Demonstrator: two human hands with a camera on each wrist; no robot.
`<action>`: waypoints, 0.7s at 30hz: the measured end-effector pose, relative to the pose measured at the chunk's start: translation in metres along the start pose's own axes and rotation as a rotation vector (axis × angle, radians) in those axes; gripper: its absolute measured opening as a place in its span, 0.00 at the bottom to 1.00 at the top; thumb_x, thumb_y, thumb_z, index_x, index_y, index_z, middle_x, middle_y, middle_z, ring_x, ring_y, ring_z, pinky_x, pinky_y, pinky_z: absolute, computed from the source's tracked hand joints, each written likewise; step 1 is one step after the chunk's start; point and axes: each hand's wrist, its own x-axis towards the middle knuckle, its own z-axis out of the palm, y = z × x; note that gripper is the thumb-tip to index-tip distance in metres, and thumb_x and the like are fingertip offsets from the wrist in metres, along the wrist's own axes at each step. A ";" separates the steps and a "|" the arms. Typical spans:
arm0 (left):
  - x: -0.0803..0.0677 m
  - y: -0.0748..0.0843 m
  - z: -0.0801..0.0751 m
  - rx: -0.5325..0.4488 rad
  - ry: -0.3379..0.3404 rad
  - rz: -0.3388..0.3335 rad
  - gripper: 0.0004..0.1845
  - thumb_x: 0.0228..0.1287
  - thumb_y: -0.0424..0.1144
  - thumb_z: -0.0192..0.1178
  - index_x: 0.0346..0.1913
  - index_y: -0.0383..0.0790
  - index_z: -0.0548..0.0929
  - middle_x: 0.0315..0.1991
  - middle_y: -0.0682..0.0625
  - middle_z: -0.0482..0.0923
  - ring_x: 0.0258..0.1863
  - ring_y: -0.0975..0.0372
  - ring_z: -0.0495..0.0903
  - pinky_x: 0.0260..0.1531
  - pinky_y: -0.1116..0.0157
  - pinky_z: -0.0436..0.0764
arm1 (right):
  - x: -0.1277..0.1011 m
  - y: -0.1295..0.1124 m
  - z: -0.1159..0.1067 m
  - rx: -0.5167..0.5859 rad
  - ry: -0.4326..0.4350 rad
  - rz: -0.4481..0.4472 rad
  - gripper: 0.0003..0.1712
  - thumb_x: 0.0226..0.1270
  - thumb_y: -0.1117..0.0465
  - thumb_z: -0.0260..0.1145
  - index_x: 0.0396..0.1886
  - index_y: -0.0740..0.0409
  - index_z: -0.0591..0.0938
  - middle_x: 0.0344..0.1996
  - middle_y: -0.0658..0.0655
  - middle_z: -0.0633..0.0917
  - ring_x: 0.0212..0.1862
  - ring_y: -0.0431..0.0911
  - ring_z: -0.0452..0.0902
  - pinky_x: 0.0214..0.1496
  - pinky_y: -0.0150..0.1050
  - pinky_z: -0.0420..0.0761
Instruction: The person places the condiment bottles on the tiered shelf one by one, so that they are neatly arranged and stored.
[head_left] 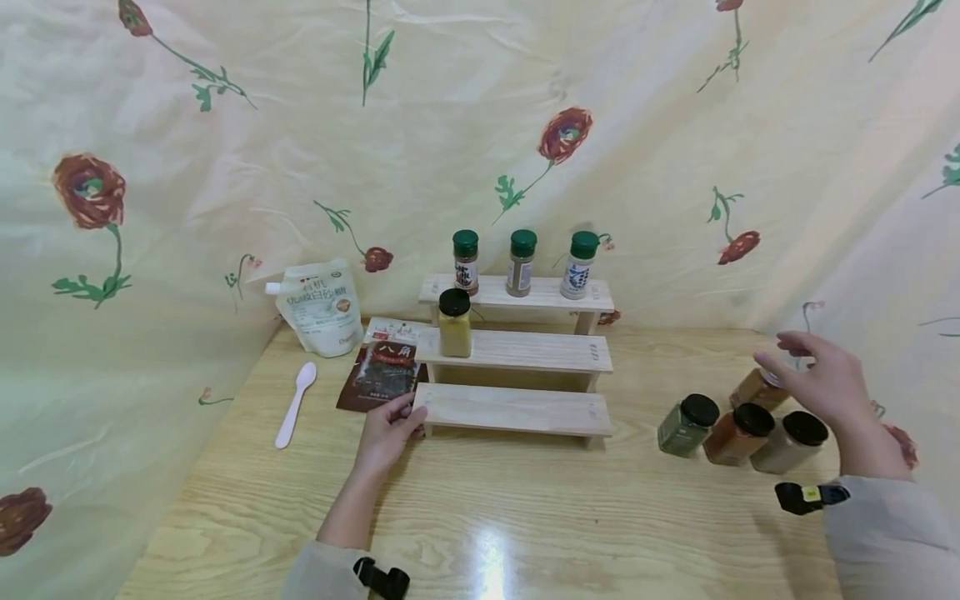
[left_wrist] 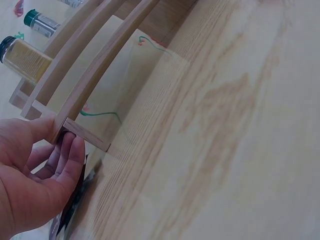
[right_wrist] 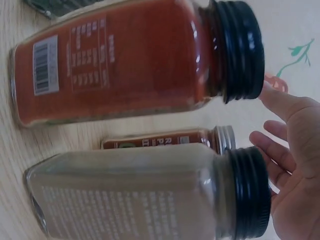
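- Pale wood-grain tabletop (head_left: 525, 517), draped behind with cream cloth printed in red flowers (head_left: 300, 150), carries everything.
- Left hand (head_left: 388, 429) has its grip on the near-left corner of the three-step pale wooden rack (head_left: 517, 408): thumb on top of the lowest step, fingers (left_wrist: 70, 157) curled under its end, apparently steadying the rack.
- Right hand (head_left: 821, 379) hovers with fingers spread and loose, holding nothing, just above the cluster of jars at the right.
- Beneath it: a silver-lidded jar of brown spice (head_left: 757, 387), a black-lidded jar of red-orange powder (head_left: 738, 433), a black-lidded jar of beige powder (head_left: 789, 442), and a black-lidded jar of green herbs (head_left: 687, 425), standing close together, apart from the rack.
- On the rack's middle step stands a black-lidded jar of yellow powder (head_left: 454, 323); the top step holds three green-capped shakers (head_left: 521, 263) in a row.
- Left of the rack lie a dark red spice packet (head_left: 378, 375), a white plastic spoon (head_left: 295, 404) and a white spouted pouch (head_left: 318, 307) propped against the cloth.
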 end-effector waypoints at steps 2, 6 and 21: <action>0.000 0.000 0.000 -0.002 -0.001 0.002 0.24 0.68 0.28 0.66 0.64 0.26 0.77 0.39 0.43 0.76 0.32 0.65 0.83 0.35 0.68 0.89 | 0.000 0.003 0.000 -0.005 -0.012 0.024 0.40 0.76 0.43 0.61 0.69 0.74 0.68 0.59 0.82 0.71 0.60 0.77 0.64 0.51 0.75 0.70; 0.000 0.001 0.000 -0.001 0.000 -0.002 0.24 0.68 0.29 0.66 0.64 0.26 0.77 0.40 0.43 0.76 0.32 0.65 0.83 0.36 0.68 0.89 | 0.000 0.008 -0.001 -0.019 -0.029 0.045 0.42 0.75 0.42 0.62 0.68 0.76 0.67 0.60 0.83 0.71 0.60 0.77 0.64 0.52 0.75 0.69; -0.001 0.001 -0.001 0.000 -0.007 0.016 0.23 0.68 0.29 0.65 0.64 0.24 0.77 0.41 0.42 0.77 0.33 0.65 0.83 0.38 0.66 0.90 | 0.006 0.023 0.000 -0.091 -0.165 0.069 0.46 0.70 0.39 0.66 0.64 0.78 0.69 0.54 0.85 0.73 0.52 0.77 0.70 0.43 0.70 0.77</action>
